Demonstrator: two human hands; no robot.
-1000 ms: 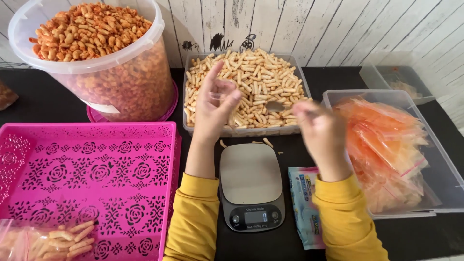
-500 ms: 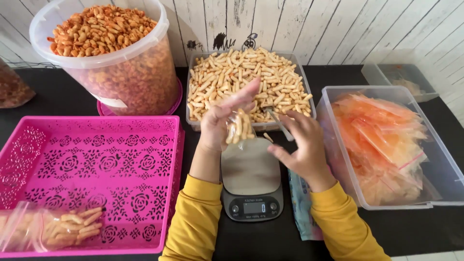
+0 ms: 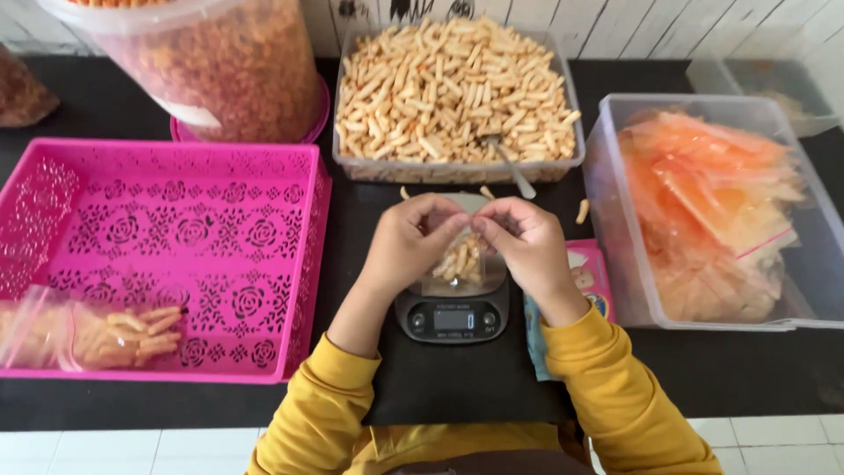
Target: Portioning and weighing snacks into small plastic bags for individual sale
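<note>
My left hand [image 3: 406, 246] and right hand [image 3: 526, 248] both pinching the top of a small clear bag [image 3: 461, 261] of snack sticks, over the grey scale [image 3: 451, 317], hands hiding its plate, spoon [image 3: 512, 170] in the clear snack tub [image 3: 454, 91] behind, pink tray [image 3: 176, 255] left, box of orange bags [image 3: 703, 207] right, black tabletop [image 3: 747, 369].

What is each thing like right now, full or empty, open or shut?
Small bag: part filled with sticks, over the scale, top pinched by both hands.
Left hand: gripping the bag.
Right hand: gripping the bag.
Scale: on.
Snack tub: heaped full, spoon in it.
Pink tray: nearly empty, one filled bag.
Bag box: full.
</note>
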